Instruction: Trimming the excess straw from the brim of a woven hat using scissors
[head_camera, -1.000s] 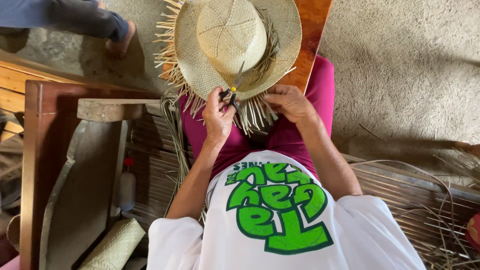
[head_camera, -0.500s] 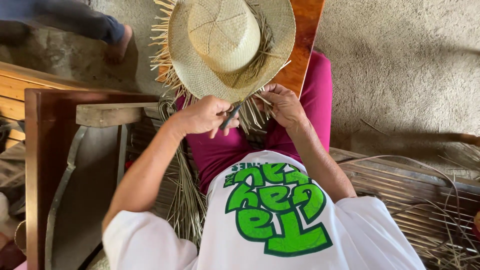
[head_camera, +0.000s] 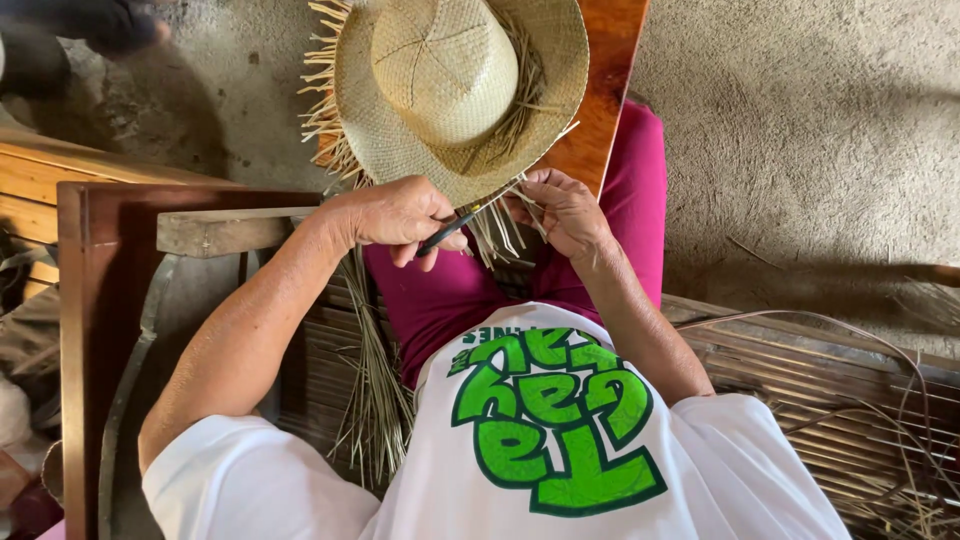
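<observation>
A woven straw hat (head_camera: 455, 85) with loose fringe strands along its brim rests on a wooden board (head_camera: 600, 90) over my lap. My left hand (head_camera: 400, 215) is closed around small dark-handled scissors (head_camera: 447, 230), held just under the brim's near edge with the tip toward the fringe. My right hand (head_camera: 565, 210) pinches several loose straw strands (head_camera: 505, 225) hanging from the brim, a short way right of the scissors.
A bundle of long straw strips (head_camera: 375, 400) hangs beside my left leg. A dark wooden frame (head_camera: 75, 330) and a wooden block (head_camera: 215, 230) stand at left. Slatted bamboo flooring (head_camera: 820, 380) with stray strands lies at right. Bare concrete floor (head_camera: 800, 130) lies beyond.
My left hand turned from upright to palm-down, laying the scissors flat under the brim, and my elbow swung out left. The other person's foot at top left has moved out of view.
</observation>
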